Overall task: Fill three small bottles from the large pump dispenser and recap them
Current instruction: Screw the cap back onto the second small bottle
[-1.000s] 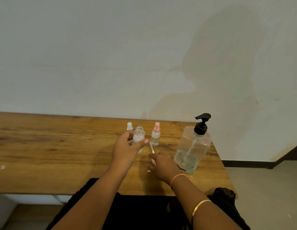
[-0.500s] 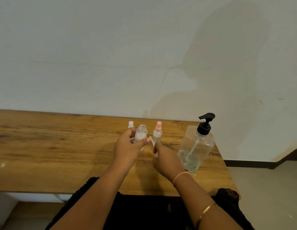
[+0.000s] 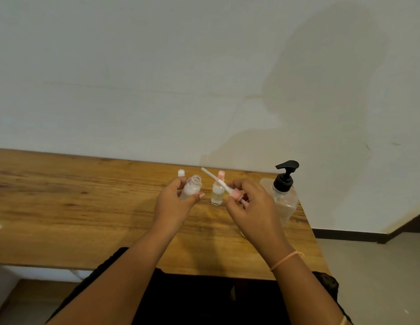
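My left hand [image 3: 173,202] grips a small clear bottle [image 3: 192,187] with an open neck, tilted a little to the right above the table. My right hand [image 3: 252,207] holds a pink spray cap [image 3: 236,195] whose white dip tube [image 3: 213,178] points up and left towards that bottle's mouth. Between my hands a second small bottle [image 3: 217,192] with a pink cap stands on the table. A third small bottle's white top [image 3: 181,172] shows behind my left hand. The large clear pump dispenser [image 3: 285,198] with a black pump head stands right of my right hand.
The wooden table [image 3: 75,202] runs along a white wall [image 3: 157,78]. Its right edge ends just past the dispenser, with floor [image 3: 373,277] beyond. My dark clothing lies below the table's front edge.
My right hand has lifted the pink spray cap from the table surface and raised it, so the dip tube now points toward the open bottle. My left hand has kept the bottle in place.
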